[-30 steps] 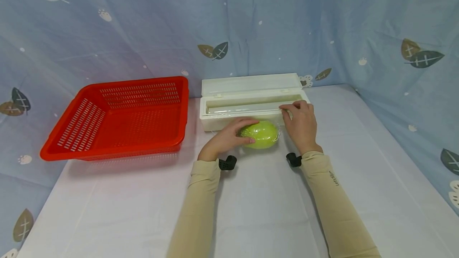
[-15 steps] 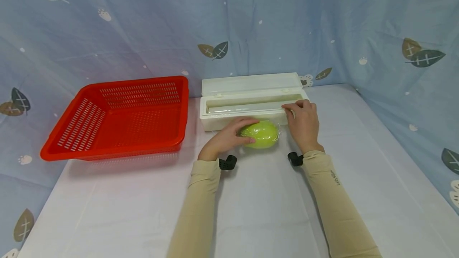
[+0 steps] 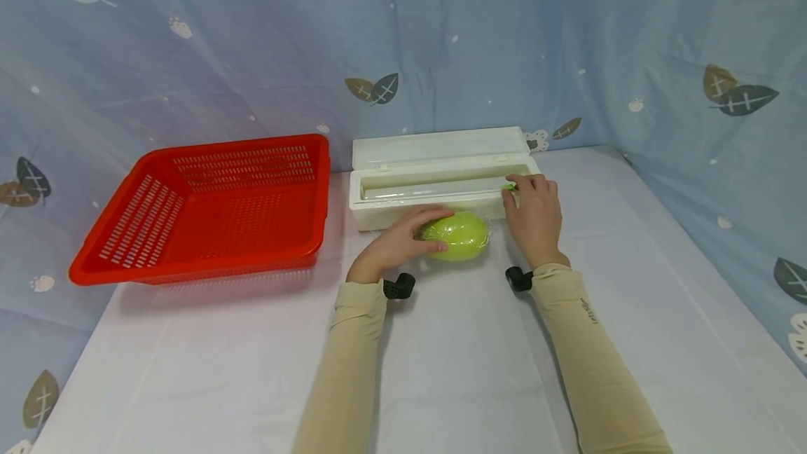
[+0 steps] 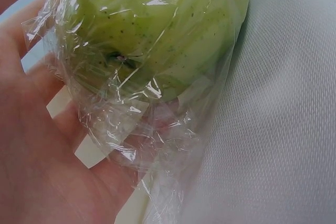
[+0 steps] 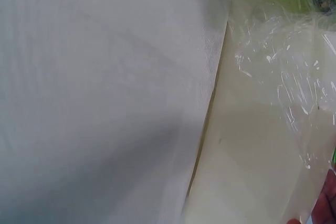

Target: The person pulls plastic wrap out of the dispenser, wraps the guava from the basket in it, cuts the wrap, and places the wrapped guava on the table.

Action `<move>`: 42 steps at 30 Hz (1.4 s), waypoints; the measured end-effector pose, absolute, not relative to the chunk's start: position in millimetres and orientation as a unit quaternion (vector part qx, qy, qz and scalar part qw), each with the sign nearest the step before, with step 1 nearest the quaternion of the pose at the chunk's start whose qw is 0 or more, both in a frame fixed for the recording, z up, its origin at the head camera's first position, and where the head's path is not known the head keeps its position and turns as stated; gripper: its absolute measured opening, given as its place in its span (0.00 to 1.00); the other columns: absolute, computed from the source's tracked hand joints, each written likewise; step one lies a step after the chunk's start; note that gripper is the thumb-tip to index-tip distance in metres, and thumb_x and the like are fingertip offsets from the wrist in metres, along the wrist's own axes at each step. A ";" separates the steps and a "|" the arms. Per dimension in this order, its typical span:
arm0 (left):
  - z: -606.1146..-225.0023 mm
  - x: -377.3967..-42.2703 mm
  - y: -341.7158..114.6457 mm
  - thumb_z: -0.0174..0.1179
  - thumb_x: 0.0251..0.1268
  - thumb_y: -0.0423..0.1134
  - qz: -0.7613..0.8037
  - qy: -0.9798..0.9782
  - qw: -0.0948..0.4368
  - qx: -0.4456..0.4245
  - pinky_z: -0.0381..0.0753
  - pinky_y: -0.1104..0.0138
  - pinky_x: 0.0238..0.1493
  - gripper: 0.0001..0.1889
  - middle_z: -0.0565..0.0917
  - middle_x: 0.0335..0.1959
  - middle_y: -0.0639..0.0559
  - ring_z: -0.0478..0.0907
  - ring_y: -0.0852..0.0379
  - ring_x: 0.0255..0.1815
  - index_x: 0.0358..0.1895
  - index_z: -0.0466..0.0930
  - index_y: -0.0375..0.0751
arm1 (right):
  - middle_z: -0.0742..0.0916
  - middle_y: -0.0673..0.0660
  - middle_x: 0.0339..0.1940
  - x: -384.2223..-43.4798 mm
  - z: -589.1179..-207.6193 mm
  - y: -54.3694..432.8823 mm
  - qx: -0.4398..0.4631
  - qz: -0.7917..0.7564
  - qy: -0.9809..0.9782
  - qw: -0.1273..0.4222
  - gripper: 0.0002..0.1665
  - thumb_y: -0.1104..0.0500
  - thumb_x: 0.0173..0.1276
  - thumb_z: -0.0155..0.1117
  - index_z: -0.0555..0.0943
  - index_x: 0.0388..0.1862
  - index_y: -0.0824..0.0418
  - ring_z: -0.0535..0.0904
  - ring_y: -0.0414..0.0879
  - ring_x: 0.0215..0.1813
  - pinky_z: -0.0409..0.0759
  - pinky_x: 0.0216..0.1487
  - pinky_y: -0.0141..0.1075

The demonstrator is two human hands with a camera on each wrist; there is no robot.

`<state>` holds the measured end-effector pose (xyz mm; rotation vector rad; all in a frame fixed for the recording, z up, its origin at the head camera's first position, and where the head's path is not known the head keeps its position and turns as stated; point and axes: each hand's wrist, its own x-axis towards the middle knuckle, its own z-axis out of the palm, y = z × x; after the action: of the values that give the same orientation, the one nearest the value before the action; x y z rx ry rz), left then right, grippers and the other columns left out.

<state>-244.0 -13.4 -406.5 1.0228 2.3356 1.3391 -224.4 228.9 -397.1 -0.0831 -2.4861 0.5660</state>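
Note:
In the head view my left hand [image 3: 397, 247] holds a yellow-green speckled fruit [image 3: 463, 235] in clear plastic wrap, fingers behind it and thumb in front. The left wrist view shows the crinkled wrap [image 4: 121, 129] gathered near the palm, below the fruit's dark stem dent. Just behind the fruit stands a long white cling film box [image 3: 391, 216], its lid [image 3: 441, 148] raised and a white roll inside. My right hand [image 3: 534, 219] pinches a small green slider [image 3: 509, 187] at the right end of the box's front edge. Film stretches from fruit to box in the right wrist view.
A red slotted plastic basket [image 3: 221, 268] stands at the left, apart from the box. White cloth [image 3: 454, 370] covers the table. A blue patterned curtain [image 3: 479, 47] hangs right behind the box and basket.
My right hand has shifted slightly right along the box's front edge, and the green slider now shows between its fingertips. The left hand and fruit stay in place.

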 end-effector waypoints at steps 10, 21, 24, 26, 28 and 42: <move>-406.3 -244.4 -13.7 0.63 0.52 0.49 0.454 0.807 0.126 0.356 0.56 0.60 0.61 0.30 0.62 0.62 0.61 0.55 0.63 0.63 0.61 0.66 0.60 | 0.74 0.61 0.44 -224.0 -396.1 232.8 -0.050 0.220 -0.936 0.269 0.19 0.50 0.60 0.61 0.80 0.44 0.62 0.65 0.57 0.49 0.65 0.46 0.48; -406.6 -243.3 -13.2 0.63 0.52 0.49 0.463 0.801 0.130 0.357 0.55 0.61 0.61 0.30 0.61 0.62 0.61 0.55 0.63 0.63 0.61 0.66 0.60 | 0.74 0.61 0.42 -223.0 -395.0 236.0 -0.046 0.228 -0.933 0.276 0.20 0.50 0.59 0.62 0.80 0.43 0.63 0.65 0.57 0.48 0.65 0.44 0.48; -408.0 -243.5 -12.8 0.63 0.52 0.49 0.464 0.800 0.132 0.356 0.55 0.60 0.61 0.31 0.61 0.62 0.61 0.55 0.62 0.63 0.62 0.65 0.60 | 0.75 0.61 0.42 -221.5 -395.2 237.5 -0.051 0.230 -0.933 0.271 0.19 0.50 0.60 0.61 0.80 0.43 0.64 0.64 0.57 0.48 0.65 0.43 0.48; -409.0 -243.6 -12.4 0.63 0.51 0.49 0.465 0.799 0.135 0.356 0.55 0.60 0.61 0.31 0.61 0.62 0.62 0.55 0.62 0.63 0.61 0.65 0.60 | 0.75 0.61 0.42 -220.8 -395.6 239.8 -0.059 0.230 -0.933 0.271 0.19 0.51 0.60 0.61 0.80 0.42 0.64 0.65 0.58 0.48 0.66 0.43 0.48; -409.6 -243.8 -12.3 0.64 0.51 0.49 0.466 0.798 0.137 0.356 0.55 0.60 0.61 0.31 0.61 0.62 0.62 0.55 0.61 0.63 0.61 0.65 0.61 | 0.75 0.61 0.42 -220.4 -396.0 242.5 -0.066 0.232 -0.931 0.274 0.18 0.52 0.60 0.61 0.80 0.42 0.64 0.65 0.58 0.48 0.66 0.43 0.48; -384.1 -229.8 -13.9 0.62 0.54 0.40 0.475 0.794 0.151 0.349 0.54 0.58 0.62 0.30 0.61 0.64 0.50 0.54 0.54 0.64 0.62 0.65 0.48 | 0.76 0.62 0.44 -222.4 -394.5 253.6 -0.083 0.254 -0.927 0.264 0.18 0.53 0.61 0.60 0.79 0.44 0.65 0.65 0.58 0.50 0.67 0.43 0.50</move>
<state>-229.8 -13.9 -384.1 1.0009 2.2794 1.3641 -222.4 253.6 -394.5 -0.2243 -2.5046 0.6870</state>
